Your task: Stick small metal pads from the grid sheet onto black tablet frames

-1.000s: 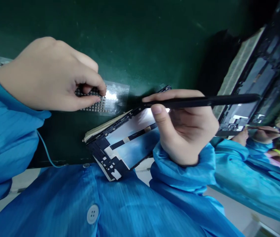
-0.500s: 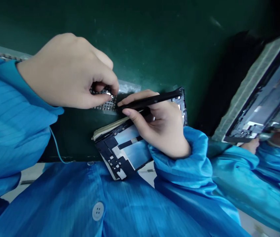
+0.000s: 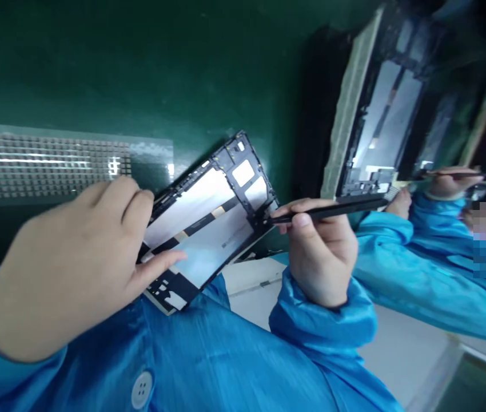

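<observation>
My left hand (image 3: pixel 71 269) grips a black tablet frame (image 3: pixel 195 209) by its edge, with the fingers curled over the rim and the thumb across its pale panel. The frame is tilted and has black foam strips and silver sheet on its inner face. My right hand (image 3: pixel 320 246) is shut on slim black tweezers (image 3: pixel 333 210). Their tip touches the frame's right corner. A clear film sheet of tiny black square pads (image 3: pixel 46 163) lies beyond my left hand, touched by neither hand.
A dark green mat (image 3: pixel 97 68) covers the bench under the work. Across it, a co-worker's hands (image 3: pixel 453 183) hold tweezers above a second frame (image 3: pixel 380 114). My blue gown (image 3: pixel 208 355) fills the bottom of the view, and a white surface (image 3: pixel 397 355) shows at lower right.
My left hand has left the pad sheet and taken the frame, which is turned and raised. My right hand and tweezers have shifted toward the frame's right corner.
</observation>
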`<state>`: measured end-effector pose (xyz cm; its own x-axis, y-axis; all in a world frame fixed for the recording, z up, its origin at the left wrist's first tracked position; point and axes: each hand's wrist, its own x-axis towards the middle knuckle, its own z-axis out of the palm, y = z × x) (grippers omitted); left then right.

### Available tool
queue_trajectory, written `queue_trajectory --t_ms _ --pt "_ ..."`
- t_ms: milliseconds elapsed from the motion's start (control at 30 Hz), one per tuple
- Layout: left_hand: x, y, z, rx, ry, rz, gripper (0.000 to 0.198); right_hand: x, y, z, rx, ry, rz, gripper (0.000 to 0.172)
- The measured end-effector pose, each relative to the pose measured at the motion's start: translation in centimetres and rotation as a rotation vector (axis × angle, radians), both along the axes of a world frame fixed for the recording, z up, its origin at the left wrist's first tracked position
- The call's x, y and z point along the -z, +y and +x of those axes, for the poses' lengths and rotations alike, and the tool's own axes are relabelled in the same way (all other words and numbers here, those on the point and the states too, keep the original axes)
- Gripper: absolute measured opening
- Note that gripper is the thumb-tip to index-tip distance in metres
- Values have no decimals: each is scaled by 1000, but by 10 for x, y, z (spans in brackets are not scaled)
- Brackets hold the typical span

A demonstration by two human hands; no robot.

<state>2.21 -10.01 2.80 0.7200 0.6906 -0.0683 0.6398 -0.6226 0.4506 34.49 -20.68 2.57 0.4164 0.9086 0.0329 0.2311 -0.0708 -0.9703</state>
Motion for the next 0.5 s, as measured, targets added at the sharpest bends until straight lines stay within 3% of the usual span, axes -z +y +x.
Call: queue_trajectory --t_ms 100,233,400,500 --pt "7 -15 7 68 141 91 82 15 -28 13 7 -41 -26 14" --pt "14 -11 4 55 157 42 92 29 -30 14 -1 -42 66 13" --pt "18 -8 -4 20 157 -56 107 26 -22 9 -26 -98 39 9" --pt "21 -10 -6 -63 65 -211 107 23 -23 8 -25 -116 27 8"
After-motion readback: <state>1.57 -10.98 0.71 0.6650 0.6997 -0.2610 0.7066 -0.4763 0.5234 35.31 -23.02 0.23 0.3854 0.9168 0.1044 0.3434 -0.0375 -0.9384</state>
